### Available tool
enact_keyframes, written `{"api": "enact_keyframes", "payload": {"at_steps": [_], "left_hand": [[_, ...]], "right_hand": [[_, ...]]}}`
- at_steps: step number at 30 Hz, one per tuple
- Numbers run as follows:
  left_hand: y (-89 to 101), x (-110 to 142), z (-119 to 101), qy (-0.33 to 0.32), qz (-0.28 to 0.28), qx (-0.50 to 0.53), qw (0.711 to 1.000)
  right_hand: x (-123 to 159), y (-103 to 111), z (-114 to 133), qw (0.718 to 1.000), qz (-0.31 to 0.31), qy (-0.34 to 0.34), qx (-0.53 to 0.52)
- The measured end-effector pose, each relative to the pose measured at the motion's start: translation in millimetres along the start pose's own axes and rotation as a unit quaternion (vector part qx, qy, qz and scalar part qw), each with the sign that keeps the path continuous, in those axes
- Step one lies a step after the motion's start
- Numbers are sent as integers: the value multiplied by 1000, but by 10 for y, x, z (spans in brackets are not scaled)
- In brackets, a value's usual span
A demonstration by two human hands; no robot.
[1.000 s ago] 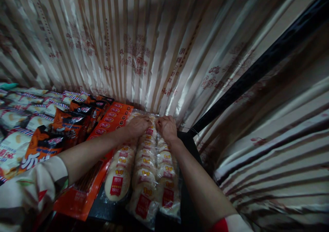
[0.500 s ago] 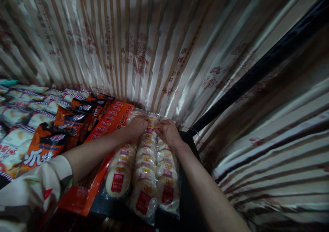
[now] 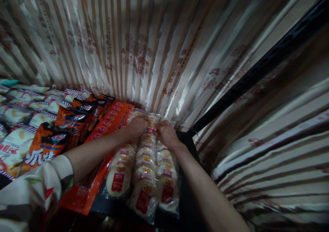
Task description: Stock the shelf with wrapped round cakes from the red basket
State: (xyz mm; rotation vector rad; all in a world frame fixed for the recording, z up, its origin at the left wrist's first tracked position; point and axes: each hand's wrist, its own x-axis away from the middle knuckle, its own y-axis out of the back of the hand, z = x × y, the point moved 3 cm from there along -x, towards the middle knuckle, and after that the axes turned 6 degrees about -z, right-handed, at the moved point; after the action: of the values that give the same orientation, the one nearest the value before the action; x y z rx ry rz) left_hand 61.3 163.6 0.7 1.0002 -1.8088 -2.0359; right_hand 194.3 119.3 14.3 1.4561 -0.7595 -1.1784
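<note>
Three rows of clear-wrapped round rice crackers, with red and yellow labels, lie side by side: a left row (image 3: pixel 118 178), a middle row (image 3: pixel 144 194) and a right row (image 3: pixel 167 187). At the far end, my left hand (image 3: pixel 138 126) reaches across the left row, fingers closed on the middle row's packet. Opposite it, my right hand (image 3: pixel 166 133) comes over the right row, its curled fingers pinching at the same packet's other side. The fingertips are partly hidden and dim.
An orange packet (image 3: pixel 89 177) lies left of the crackers. Beyond it stand several orange-and-black snack bags (image 3: pixel 45 146) and white snack bags (image 3: pixel 17 146). A black table edge (image 3: pixel 189 149) and a dark pole (image 3: pixel 231 91) are at right. Striped printed curtain (image 3: pixel 144 53) hangs behind.
My right hand's fingers have curled in more and shifted slightly at the middle row. My left hand stays almost where it was. The rows have barely moved.
</note>
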Motion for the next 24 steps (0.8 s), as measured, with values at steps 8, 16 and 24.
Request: {"api": "enact_keyframes", "payload": {"at_steps": [8,16,24], "left_hand": [[20,19,21,8,15,2,1000],[112,54,-2,5,2,11,1000],[126,18,-4,28,14,-17,999]], "right_hand": [[25,62,43,996,-26,-19,78],[9,24,19,992,-72,-38,95],[7,-24,-18,990,-109,-51,71]]}}
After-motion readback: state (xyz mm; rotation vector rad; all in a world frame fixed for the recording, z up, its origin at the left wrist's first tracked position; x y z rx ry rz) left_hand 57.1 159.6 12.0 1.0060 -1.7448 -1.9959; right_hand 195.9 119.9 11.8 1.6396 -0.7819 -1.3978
